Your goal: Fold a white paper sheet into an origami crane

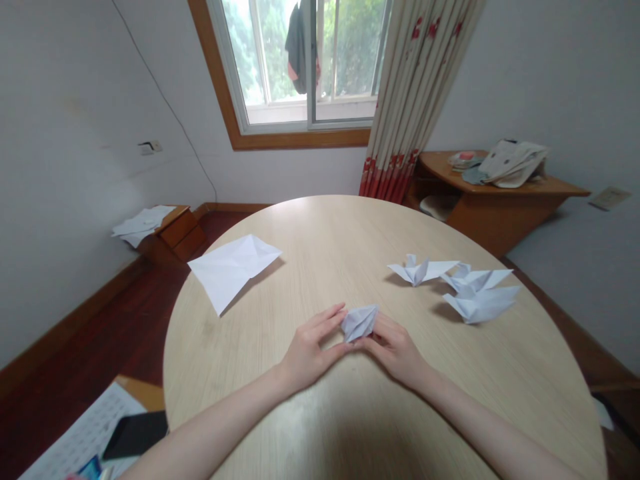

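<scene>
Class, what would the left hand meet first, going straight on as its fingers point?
Probably the small folded paper, between the left hand and right hand, though exact depth is unclear.

On my feed, I see a sliding window [311, 73] in a wooden frame [300, 139], green foliage [353, 50] behind the glass and a dark hanging item [297, 50] I can't identify. A pale curtain [400, 100] with red flowers hangs at its right side. Farther right I get a wooden desk [500, 217] with crumpled pale cloth [515, 163] on top. To my left, loose sheets [145, 223] cover a low drawer cabinet [181, 235], and a thin cable [183, 124] runs down the wall [65, 80]. At lower left I spot a dark phone-like slab [135, 435] lying on a printed sheet [85, 427]
</scene>
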`<state>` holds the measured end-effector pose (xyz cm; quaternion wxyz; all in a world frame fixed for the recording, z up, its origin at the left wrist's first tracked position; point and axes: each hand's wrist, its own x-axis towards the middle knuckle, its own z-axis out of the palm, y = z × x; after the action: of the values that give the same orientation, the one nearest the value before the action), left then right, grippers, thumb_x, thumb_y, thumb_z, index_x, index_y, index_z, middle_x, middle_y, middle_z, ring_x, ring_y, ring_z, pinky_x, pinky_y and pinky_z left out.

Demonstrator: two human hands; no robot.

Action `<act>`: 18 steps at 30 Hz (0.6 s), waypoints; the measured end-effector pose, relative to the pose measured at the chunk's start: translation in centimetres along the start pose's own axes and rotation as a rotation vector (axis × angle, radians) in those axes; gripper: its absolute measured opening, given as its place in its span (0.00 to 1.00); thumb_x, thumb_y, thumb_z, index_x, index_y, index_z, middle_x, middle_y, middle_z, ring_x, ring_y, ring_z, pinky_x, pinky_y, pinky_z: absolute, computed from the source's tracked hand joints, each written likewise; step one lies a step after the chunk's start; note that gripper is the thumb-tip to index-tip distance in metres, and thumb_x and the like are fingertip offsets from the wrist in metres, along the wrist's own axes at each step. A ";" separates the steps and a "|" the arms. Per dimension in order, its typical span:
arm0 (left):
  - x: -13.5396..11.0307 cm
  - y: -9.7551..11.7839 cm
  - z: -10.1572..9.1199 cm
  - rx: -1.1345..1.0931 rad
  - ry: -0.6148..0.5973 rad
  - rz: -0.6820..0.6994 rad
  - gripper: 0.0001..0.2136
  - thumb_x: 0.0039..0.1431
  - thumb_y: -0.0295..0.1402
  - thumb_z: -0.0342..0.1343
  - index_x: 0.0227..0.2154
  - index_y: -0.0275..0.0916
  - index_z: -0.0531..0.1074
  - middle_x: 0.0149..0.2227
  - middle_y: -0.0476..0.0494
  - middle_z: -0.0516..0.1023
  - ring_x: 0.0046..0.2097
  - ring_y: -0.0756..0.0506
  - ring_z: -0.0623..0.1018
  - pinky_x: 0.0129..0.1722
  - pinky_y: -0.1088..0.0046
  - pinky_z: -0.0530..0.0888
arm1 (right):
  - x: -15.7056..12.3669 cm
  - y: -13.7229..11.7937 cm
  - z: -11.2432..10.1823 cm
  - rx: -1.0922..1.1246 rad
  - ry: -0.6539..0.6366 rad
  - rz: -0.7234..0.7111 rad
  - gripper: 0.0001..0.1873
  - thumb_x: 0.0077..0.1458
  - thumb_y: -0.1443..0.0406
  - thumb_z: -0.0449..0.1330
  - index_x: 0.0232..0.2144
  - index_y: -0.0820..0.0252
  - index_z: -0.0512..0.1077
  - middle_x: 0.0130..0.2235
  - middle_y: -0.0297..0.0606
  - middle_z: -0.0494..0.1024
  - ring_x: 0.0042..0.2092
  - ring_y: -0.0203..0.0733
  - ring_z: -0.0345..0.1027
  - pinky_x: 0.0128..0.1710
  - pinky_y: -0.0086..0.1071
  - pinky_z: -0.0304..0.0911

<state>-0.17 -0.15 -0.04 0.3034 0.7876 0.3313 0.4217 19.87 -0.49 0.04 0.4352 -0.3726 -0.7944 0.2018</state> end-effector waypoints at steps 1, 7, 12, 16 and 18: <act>0.0 0.0 0.0 -0.002 0.012 -0.001 0.19 0.59 0.37 0.58 0.53 0.39 0.70 0.56 0.35 0.71 0.56 0.41 0.72 0.56 0.59 0.70 | 0.0 0.0 -0.1 -0.020 0.009 -0.013 0.09 0.60 0.61 0.57 0.30 0.57 0.73 0.31 0.37 0.76 0.34 0.41 0.69 0.34 0.34 0.65; 0.4 0.3 -0.3 -0.096 0.039 -0.074 0.12 0.61 0.34 0.57 0.46 0.38 0.76 0.46 0.39 0.78 0.46 0.44 0.77 0.48 0.67 0.73 | 0.0 0.1 -0.3 -0.065 0.039 0.014 0.11 0.59 0.57 0.58 0.38 0.55 0.76 0.46 0.45 0.72 0.46 0.46 0.68 0.44 0.40 0.67; 0.4 0.1 -0.2 -0.142 0.035 -0.162 0.09 0.60 0.33 0.58 0.41 0.38 0.78 0.40 0.41 0.81 0.40 0.45 0.79 0.42 0.70 0.75 | 0.0 -0.3 -0.2 0.060 -0.130 0.062 0.12 0.60 0.58 0.56 0.43 0.56 0.73 0.47 0.44 0.74 0.49 0.46 0.69 0.49 0.40 0.65; 0.3 -0.1 0.0 -0.211 0.065 -0.235 0.08 0.57 0.33 0.60 0.38 0.38 0.78 0.37 0.42 0.81 0.37 0.46 0.80 0.39 0.72 0.76 | 0.0 -0.5 -0.1 0.086 -0.116 0.074 0.10 0.60 0.57 0.57 0.38 0.56 0.73 0.43 0.42 0.76 0.46 0.45 0.70 0.45 0.38 0.66; 0.3 -0.1 0.1 -0.241 0.081 -0.260 0.08 0.55 0.33 0.61 0.38 0.38 0.78 0.36 0.43 0.81 0.36 0.47 0.80 0.39 0.72 0.76 | 0.0 -0.5 0.0 0.095 -0.082 0.071 0.09 0.60 0.58 0.57 0.36 0.56 0.72 0.41 0.40 0.76 0.44 0.43 0.70 0.44 0.37 0.66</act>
<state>0.05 0.13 -0.01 0.4338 0.6786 0.3893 0.4470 19.69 -0.85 0.39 0.4119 -0.3708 -0.7874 0.2700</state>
